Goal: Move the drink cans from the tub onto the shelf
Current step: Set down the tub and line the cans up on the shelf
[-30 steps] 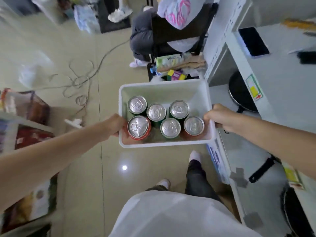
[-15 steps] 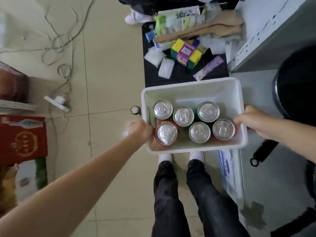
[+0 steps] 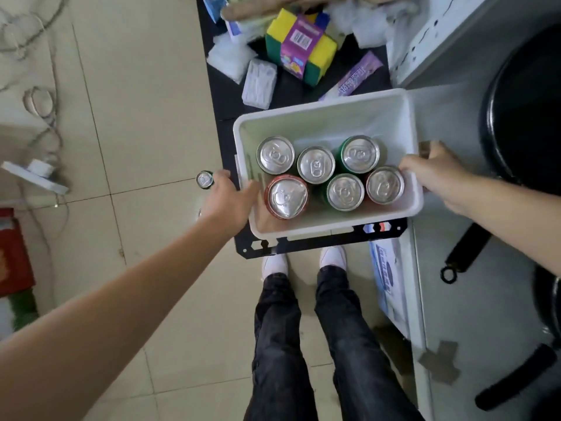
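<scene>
A white plastic tub [image 3: 321, 120] holds several upright drink cans, among them a dented red can [image 3: 287, 197] at the front left and a green can [image 3: 359, 154] at the back right. My left hand [image 3: 227, 199] grips the tub's left rim, with the thumb inside. On the tub's right rim my right hand [image 3: 434, 173] holds on. The tub sits over the front part of a low black shelf [image 3: 223, 95]. One more can [image 3: 205, 179] stands on the floor just left of my left hand.
Sponges [image 3: 300, 45], tissue packs and a purple packet [image 3: 355, 75] lie on the black shelf behind the tub. A white cabinet with black pans [image 3: 522, 104] is to the right. Cables and a power strip [image 3: 35, 174] lie on the tiled floor at left. My feet [image 3: 303, 262] stand below the tub.
The view tipped downward and the tub came down toward the black shelf, closer to my feet. Both hands kept their hold on its rims.
</scene>
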